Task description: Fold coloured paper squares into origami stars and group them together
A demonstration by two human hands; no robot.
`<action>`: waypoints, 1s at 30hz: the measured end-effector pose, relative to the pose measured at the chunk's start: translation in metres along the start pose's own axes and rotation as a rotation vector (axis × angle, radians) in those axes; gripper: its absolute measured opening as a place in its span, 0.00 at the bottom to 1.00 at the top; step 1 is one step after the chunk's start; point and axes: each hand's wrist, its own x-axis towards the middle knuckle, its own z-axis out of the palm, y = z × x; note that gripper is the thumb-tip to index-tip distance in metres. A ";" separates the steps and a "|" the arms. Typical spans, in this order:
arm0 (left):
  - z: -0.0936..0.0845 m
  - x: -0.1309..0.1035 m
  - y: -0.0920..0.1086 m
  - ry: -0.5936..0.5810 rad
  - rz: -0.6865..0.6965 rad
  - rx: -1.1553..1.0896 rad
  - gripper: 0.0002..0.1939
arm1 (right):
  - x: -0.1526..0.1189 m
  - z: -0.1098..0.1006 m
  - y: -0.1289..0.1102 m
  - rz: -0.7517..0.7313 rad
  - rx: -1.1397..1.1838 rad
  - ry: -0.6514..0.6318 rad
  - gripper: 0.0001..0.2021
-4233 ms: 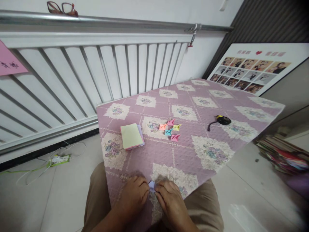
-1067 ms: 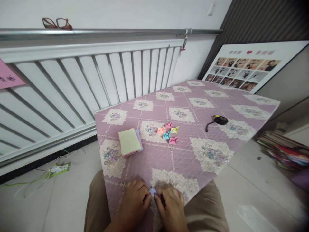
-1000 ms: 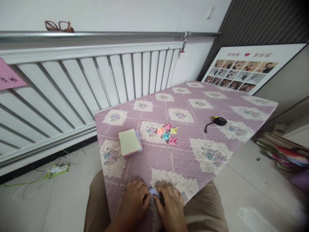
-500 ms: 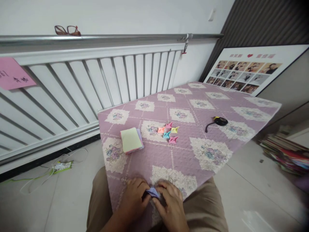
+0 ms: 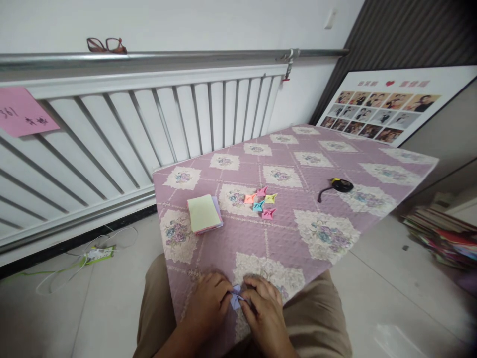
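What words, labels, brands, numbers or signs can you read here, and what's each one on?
"361": handwritten on the pink note, at the picture's left edge, so perhaps cut off.
Handwriting beside it: too blurred to read.
Red heart sign: on the photo board; the lettering either side is too blurred.

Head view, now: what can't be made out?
All in the head view:
Purple paper: partly covered by the left hand and right hand; exact folds too small to read.
Stack: sheet count; lower sheets mostly hidden under the top one.
Pink note: cut off by the left edge.
Pile: blurred, cut off by the right edge.
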 end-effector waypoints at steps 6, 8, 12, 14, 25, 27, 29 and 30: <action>0.000 0.002 0.000 0.032 0.005 -0.035 0.06 | 0.006 -0.006 -0.002 -0.032 0.038 0.012 0.07; -0.002 0.001 0.001 0.061 0.021 -0.099 0.07 | 0.009 -0.010 -0.003 -0.050 0.085 0.002 0.07; -0.010 0.000 0.008 0.089 0.034 -0.206 0.08 | 0.015 -0.019 -0.007 -0.051 0.187 -0.047 0.07; -0.014 0.001 0.012 0.083 0.019 -0.248 0.08 | 0.019 -0.025 -0.010 -0.036 0.240 -0.051 0.07; -0.020 0.004 0.019 0.175 -0.272 -0.770 0.05 | 0.029 -0.050 -0.023 0.240 0.740 0.032 0.10; -0.019 0.003 0.019 0.196 -0.312 -0.840 0.05 | 0.029 -0.051 -0.024 0.273 0.781 0.069 0.11; -0.018 0.003 0.020 0.209 -0.347 -0.921 0.05 | 0.028 -0.050 -0.023 0.304 0.806 0.101 0.12; -0.018 0.004 0.020 0.211 -0.372 -0.970 0.05 | 0.028 -0.049 -0.023 0.319 0.817 0.116 0.12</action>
